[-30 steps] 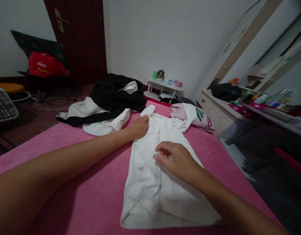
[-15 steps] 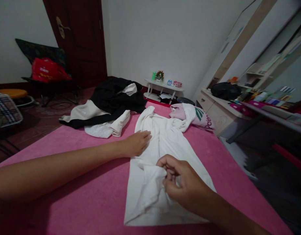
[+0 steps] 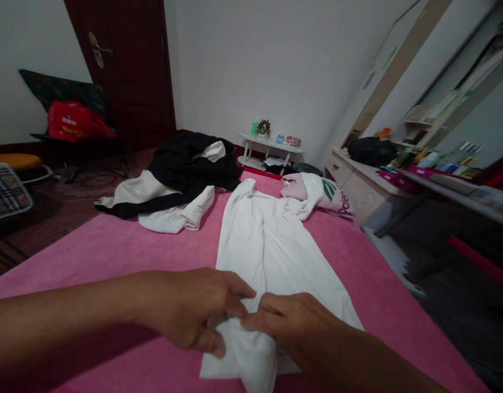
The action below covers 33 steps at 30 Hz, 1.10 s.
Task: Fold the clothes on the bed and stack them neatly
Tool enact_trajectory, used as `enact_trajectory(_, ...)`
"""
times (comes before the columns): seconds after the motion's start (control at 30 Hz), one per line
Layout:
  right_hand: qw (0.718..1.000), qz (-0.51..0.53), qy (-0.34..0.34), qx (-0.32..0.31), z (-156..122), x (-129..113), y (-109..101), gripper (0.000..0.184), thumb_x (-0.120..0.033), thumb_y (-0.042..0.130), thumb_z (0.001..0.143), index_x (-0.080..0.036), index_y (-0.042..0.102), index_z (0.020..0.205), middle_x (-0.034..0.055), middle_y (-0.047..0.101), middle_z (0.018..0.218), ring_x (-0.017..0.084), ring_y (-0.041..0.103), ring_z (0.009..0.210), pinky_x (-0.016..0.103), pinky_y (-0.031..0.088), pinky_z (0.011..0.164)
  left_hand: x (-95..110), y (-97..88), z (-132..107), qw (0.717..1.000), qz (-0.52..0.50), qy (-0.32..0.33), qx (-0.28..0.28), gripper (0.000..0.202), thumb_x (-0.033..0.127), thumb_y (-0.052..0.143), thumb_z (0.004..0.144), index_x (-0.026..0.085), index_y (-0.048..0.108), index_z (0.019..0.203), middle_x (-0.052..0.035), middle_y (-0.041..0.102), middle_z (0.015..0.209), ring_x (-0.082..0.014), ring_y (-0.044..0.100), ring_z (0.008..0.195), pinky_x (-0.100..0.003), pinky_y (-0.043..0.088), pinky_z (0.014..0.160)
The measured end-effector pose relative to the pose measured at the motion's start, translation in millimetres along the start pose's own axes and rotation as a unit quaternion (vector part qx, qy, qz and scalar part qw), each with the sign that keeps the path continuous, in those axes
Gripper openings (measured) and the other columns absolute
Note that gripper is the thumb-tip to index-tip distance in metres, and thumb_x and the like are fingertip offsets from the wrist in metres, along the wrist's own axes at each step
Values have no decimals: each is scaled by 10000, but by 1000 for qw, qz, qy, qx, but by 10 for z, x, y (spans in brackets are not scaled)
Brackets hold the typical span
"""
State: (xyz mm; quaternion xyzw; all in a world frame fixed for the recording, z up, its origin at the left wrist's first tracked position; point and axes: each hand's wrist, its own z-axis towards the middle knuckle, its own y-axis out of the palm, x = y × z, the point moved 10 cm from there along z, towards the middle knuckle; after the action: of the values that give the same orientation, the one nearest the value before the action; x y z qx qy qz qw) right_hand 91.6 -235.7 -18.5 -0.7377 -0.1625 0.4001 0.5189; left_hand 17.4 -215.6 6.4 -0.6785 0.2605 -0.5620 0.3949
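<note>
Pink bedding (image 3: 112, 245) covered the bed in a dim room with a dark door (image 3: 128, 65) at the back and a cluttered desk (image 3: 357, 174) along the right wall. One white garment (image 3: 267, 251) lay lengthwise down the middle of the bed, its far end touching a pink-and-white top (image 3: 329, 194) and its near hem under the person's hands. The left hand (image 3: 189, 311) and right hand (image 3: 292, 322) met fingertip to fingertip there, each pinching a fold of that hem, so the cloth bunched between and below them. As a judgement, the risk lay in the grip: with both pinches so close together, a lift could let the hem's outer corners sag and crease, and dragging the cloth could pull the pink-and-white top along with it. Counted, four pieces of clothing were on the bed: the white garment, the pink-and-white top, one black-and-cream heap (image 3: 185, 164) and one small white cloth (image 3: 177, 215) just beside it. Two hands were in view.
</note>
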Motion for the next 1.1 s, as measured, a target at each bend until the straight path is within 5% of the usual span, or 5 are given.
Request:
enact_trajectory(0.3, 974, 173, -29, 141, -55, -140, -418, 280, -247, 575, 877, -233, 564, 1157, 36, 611, 1017, 147, 572, 912, 252, 421, 816, -136, -22, 149, 982, -126, -12, 136, 98, 133, 581, 766, 154, 631, 847, 1, 596, 743, -104, 543, 642, -188, 409, 582)
enact_trajectory(0.47, 929, 289, 99, 209, -51, 259, -435, 1133, -381, 894, 479, -301, 277, 1427, 86, 483, 1349, 273, 489, 1199, 385, 411, 977, -662, -231, 93, 858, -380, -135, 318, 195, 290, 661, 765, 126, 572, 822, 19, 561, 675, -85, 499, 571, -182, 367, 514)
enact_trajectory(0.67, 818, 469, 122, 309, 200, 666, -320, 598, -336, 634, 789, -229, 360, 1309, 72, 683, 996, 198, 664, 843, 365, 525, 763, -849, -95, 192, 756, -548, -158, 320, 505, 407, 702, 747, 121, 522, 1122, -91, 655, 932, -189, 644, 803, -280, 494, 687)
enact_trajectory(0.9, 823, 468, 248, 208, 244, 1146, -93, 599, -311, 585, 730, -149, 337, 1251, -52, 608, 574, 114, 526, 372, 191, 367, 373, -872, -382, -30, 918, -49, -237, 315, 749, 285, 641, 786, 256, 272, 1437, -137, 542, 1260, -270, 599, 1014, -387, 497, 796)
enact_trajectory(1.1, 830, 285, 238, 415, 167, 1902, -1061, 380, -264, 592, 696, -175, 521, 1058, 24, 636, 881, 94, 585, 528, 201, 438, 448, -518, -494, 461, 939, 195, -111, 259, 529, 373, 580, 853, 230, 463, 1349, -147, 304, 1493, -320, 313, 1355, -483, 311, 1083)
